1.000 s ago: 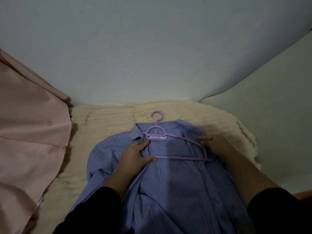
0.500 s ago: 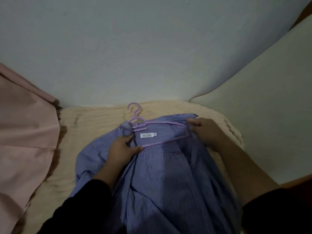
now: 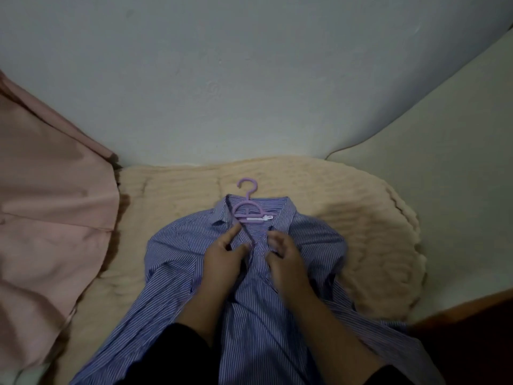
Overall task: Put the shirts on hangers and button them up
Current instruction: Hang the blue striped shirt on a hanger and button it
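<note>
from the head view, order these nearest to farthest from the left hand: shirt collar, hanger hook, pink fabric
1. shirt collar: just beyond the left hand, at its fingertips.
2. hanger hook: farther up, past the collar, over the cream blanket.
3. pink fabric: far off at the left edge.

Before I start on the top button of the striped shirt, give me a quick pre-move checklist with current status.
1. Hanger inside the collar, hook sticking out: ok.
2. Striped shirt lying front-up on the cream blanket: ok.
3. Left hand on the left front edge: ok.
4. Right hand gripping the right front edge: cannot tell, blurred.
5. Top button and hole lined up: cannot tell.
</note>
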The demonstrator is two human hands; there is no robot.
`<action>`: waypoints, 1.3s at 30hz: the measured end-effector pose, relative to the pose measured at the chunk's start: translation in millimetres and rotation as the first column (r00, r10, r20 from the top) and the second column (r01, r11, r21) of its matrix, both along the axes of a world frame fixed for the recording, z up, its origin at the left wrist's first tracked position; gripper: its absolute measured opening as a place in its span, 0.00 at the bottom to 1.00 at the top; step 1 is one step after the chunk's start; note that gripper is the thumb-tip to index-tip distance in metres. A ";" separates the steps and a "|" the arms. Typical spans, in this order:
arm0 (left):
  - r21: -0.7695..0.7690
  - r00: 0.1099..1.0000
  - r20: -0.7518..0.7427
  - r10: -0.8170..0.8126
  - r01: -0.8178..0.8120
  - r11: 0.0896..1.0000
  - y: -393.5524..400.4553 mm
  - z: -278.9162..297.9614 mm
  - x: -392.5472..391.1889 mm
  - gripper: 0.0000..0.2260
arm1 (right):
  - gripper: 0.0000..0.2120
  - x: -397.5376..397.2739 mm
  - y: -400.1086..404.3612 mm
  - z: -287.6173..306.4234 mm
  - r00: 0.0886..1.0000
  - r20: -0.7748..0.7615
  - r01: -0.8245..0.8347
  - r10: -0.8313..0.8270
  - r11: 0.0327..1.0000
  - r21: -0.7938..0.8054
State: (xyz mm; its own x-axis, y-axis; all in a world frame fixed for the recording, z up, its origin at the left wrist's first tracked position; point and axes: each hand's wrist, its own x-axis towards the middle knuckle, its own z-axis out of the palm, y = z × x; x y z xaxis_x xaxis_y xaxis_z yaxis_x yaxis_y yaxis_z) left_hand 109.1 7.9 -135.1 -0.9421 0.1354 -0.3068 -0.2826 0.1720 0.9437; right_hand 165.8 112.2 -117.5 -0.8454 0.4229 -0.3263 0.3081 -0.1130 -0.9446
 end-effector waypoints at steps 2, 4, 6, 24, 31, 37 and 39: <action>0.004 0.997 0.029 0.067 -0.067 0.998 -0.7 -10.6 18.4 0.22 | 0.20 4.8 -8.1 -3.0 0.987 -0.022 0.154 -0.159 0.977 -0.147; 0.020 0.994 0.042 0.098 -0.099 0.995 -1.6 -18.1 36.2 0.22 | 0.19 8.4 -17.9 -6.1 0.962 -0.006 0.260 -0.272 0.926 -0.272; 0.047 0.992 0.019 0.123 -0.124 0.991 -3.0 -20.6 47.6 0.21 | 0.18 11.7 -26.7 -10.5 0.932 0.010 0.339 -0.361 0.864 -0.373; -0.250 0.952 -0.276 -0.134 0.064 0.966 6.5 42.9 -30.0 0.33 | 0.09 -54.6 37.3 23.4 0.988 0.118 0.083 -0.096 0.991 0.108; -0.250 0.966 -0.082 -0.246 0.219 0.943 -1.5 25.1 -16.2 0.36 | 0.12 -37.9 51.6 8.5 0.978 0.199 -0.094 0.062 0.984 0.154; -0.454 0.953 -0.246 -0.179 0.050 0.890 -28.7 18.9 41.3 0.30 | 0.12 30.9 59.2 24.4 0.961 0.256 -0.242 0.106 0.774 0.585; -0.590 0.957 -0.200 -0.209 0.052 0.806 -35.4 19.5 50.7 0.28 | 0.12 49.1 59.7 30.4 0.946 0.305 -0.289 0.105 0.697 0.656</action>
